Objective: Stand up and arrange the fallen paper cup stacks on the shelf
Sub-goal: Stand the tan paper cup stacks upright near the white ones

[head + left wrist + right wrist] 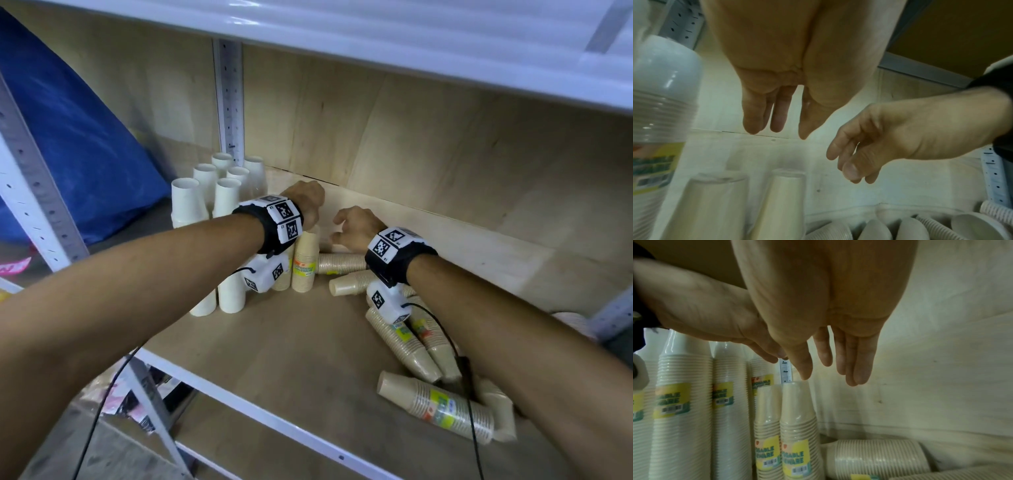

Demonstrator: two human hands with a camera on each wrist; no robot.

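Note:
Several white cup stacks [205, 202] stand upright at the back left of the wooden shelf [291, 346]. Two wrapped tan stacks [304, 262] stand upright beside them, also seen as tan stacks [797, 426] in the right wrist view. Several tan stacks lie fallen on the right: one fallen stack [342, 263] by the back wall, others [400, 342] nearer, one [440, 406] at the front. My left hand [308, 202] hovers just above the upright tan stacks, fingers [777, 120] straight and empty. My right hand [352, 228] hangs beside it, above the back fallen stack [875, 457], fingers [861, 366] relaxed, holding nothing.
A white upper shelf [376, 37] hangs low overhead. A perforated metal post [228, 102] stands at the back, another post [30, 192] at the front left. A blue bag [78, 137] fills the left bay. The shelf's white front edge [239, 401] runs below my arms.

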